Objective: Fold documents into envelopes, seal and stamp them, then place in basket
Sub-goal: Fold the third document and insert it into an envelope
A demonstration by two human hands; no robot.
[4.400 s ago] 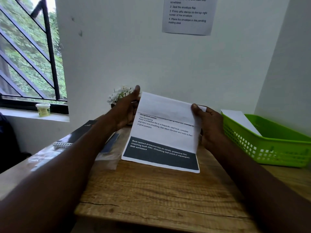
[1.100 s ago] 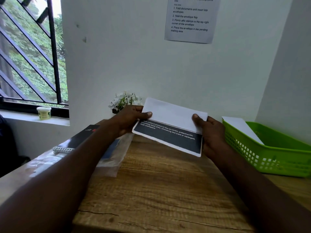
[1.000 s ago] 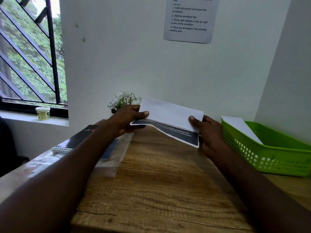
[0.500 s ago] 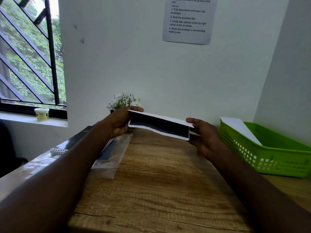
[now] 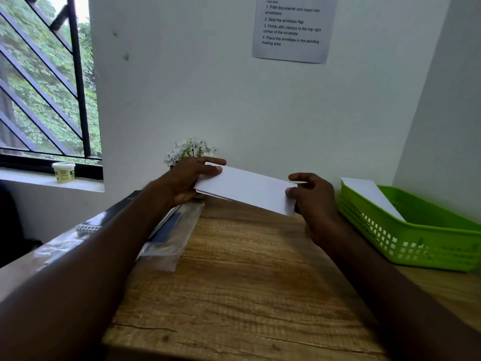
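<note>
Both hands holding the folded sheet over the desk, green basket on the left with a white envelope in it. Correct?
Not quite. The head view shows the green basket on the right side of the desk, not the left. The rest holds: the left hand and right hand grip the folded sheet by its ends above the desk, and a white envelope lies in the basket.

The table [image 5: 247, 282] is wood with open, rough-looking grain and a matt finish. The folded document [image 5: 247, 188] is matt white paper. At 3 o'clock the basket [image 5: 416, 246] is glossy green perforated plastic. At 9 o'clock a clear plastic sleeve [image 5: 174, 238] shines; the wall notice [image 5: 291, 27] is paper.
</note>
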